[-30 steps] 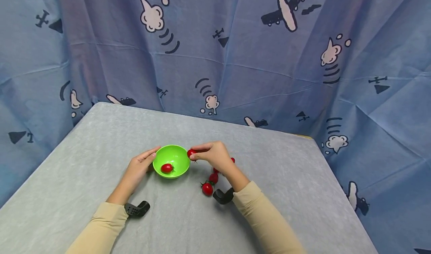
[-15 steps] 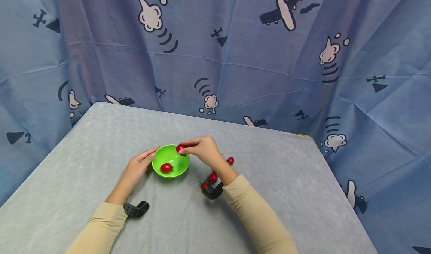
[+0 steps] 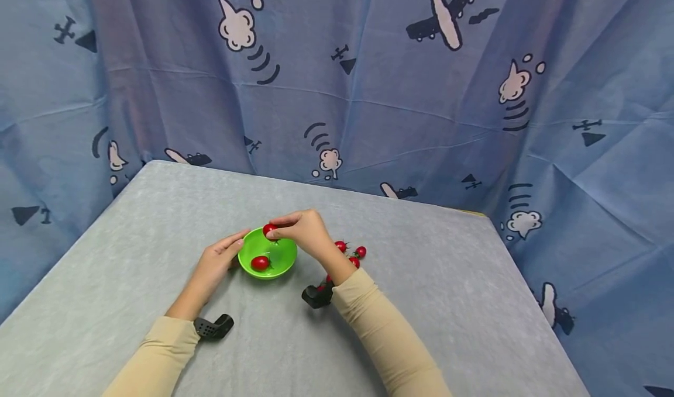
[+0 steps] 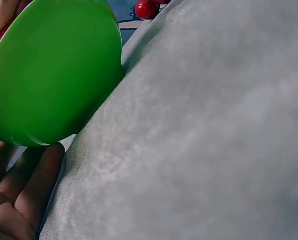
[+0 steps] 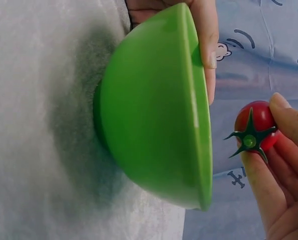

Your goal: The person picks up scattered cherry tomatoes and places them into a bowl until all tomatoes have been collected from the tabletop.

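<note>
A green bowl [image 3: 284, 259] stands on the grey cloth with one red cherry tomato [image 3: 260, 263] lying inside. My left hand [image 3: 215, 262] rests against the bowl's left side, thumb and fingers extended along it; in the left wrist view its fingers [image 4: 36, 182] touch the bowl low down. Over the far part of the bowl, my right hand [image 3: 306, 233] pinches another cherry tomato [image 5: 255, 127] between thumb and fingers. That tomato has a green star-shaped stem and, in the right wrist view, is apart from the rim.
Several loose cherry tomatoes [image 3: 360, 251] lie right of the bowl, some partly hidden by the right wrist and its black wrist camera [image 3: 317, 296]. The cloth-covered table [image 3: 442, 303] ends at a blue curtain [image 3: 295, 104] with airplane prints.
My right hand has carried its tomato leftward from the bowl's right edge to over the bowl. More loose tomatoes show behind the forearm. The left hand and bowl have stayed put.
</note>
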`<action>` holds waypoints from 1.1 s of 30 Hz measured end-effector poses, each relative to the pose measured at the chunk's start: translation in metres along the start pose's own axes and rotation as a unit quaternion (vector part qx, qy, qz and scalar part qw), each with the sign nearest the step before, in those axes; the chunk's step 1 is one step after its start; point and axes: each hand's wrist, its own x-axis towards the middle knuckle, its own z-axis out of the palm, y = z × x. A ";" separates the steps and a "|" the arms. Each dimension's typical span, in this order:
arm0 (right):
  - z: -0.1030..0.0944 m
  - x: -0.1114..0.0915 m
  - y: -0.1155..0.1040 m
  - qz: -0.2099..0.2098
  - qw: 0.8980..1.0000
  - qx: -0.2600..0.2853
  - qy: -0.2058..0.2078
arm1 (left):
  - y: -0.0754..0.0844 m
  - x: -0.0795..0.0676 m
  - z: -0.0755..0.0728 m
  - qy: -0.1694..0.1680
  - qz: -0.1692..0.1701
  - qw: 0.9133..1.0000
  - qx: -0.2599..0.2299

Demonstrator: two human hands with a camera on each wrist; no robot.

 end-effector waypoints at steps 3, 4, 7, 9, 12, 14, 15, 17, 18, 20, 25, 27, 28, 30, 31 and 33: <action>0.002 0.002 0.003 -0.003 1.000 0.003 0.003 | 0.000 0.000 0.002 0.000 0.001 1.000 -0.001; 0.003 0.003 0.004 -0.005 1.000 0.002 0.004 | 0.001 0.000 0.002 0.001 0.001 1.000 0.001; 0.008 0.005 0.008 -0.006 1.000 -0.001 0.004 | 0.001 -0.001 0.002 -0.003 0.000 1.000 -0.003; 0.011 0.006 0.011 -0.004 1.000 -0.006 0.003 | 0.001 -0.001 0.002 -0.005 -0.002 1.000 -0.003; 0.017 0.008 0.014 -0.007 1.000 -0.014 -0.002 | 0.001 -0.001 0.001 -0.005 -0.003 1.000 -0.005; 0.021 0.009 0.015 -0.012 1.000 -0.024 -0.003 | 0.000 0.000 0.001 -0.005 -0.001 1.000 -0.003; 0.022 0.009 0.015 -0.014 0.999 -0.029 -0.003 | 0.000 0.000 0.001 -0.005 -0.001 1.000 -0.002; 0.025 0.010 0.016 -0.019 0.999 -0.042 -0.002 | -0.001 0.001 0.001 -0.006 0.000 1.000 -0.001; 0.027 0.010 0.016 -0.021 0.999 -0.049 -0.002 | -0.001 0.001 0.001 -0.006 -0.001 1.000 -0.001; 0.029 0.011 0.017 -0.026 0.998 -0.066 -0.002 | -0.002 0.001 0.001 -0.007 0.001 1.000 -0.002; 0.033 0.009 0.016 -0.039 0.995 -0.095 -0.004 | -0.002 0.001 0.001 -0.007 0.005 1.000 0.000; 0.034 0.008 0.016 -0.043 0.995 -0.094 -0.007 | -0.002 0.001 0.001 -0.006 0.007 1.000 0.003; 0.034 0.008 0.016 -0.045 0.994 -0.096 -0.009 | -0.002 0.001 0.001 -0.007 0.009 1.000 0.004; 0.035 0.008 0.015 -0.046 0.994 -0.099 -0.013 | -0.002 0.001 0.000 -0.008 0.010 1.000 0.004; 0.035 0.008 0.015 -0.046 0.993 -0.104 -0.014 | -0.002 0.001 0.000 -0.008 0.011 1.000 0.005; 0.035 0.009 0.015 -0.045 0.992 -0.117 -0.017 | -0.002 0.000 0.000 -0.008 0.010 1.000 0.007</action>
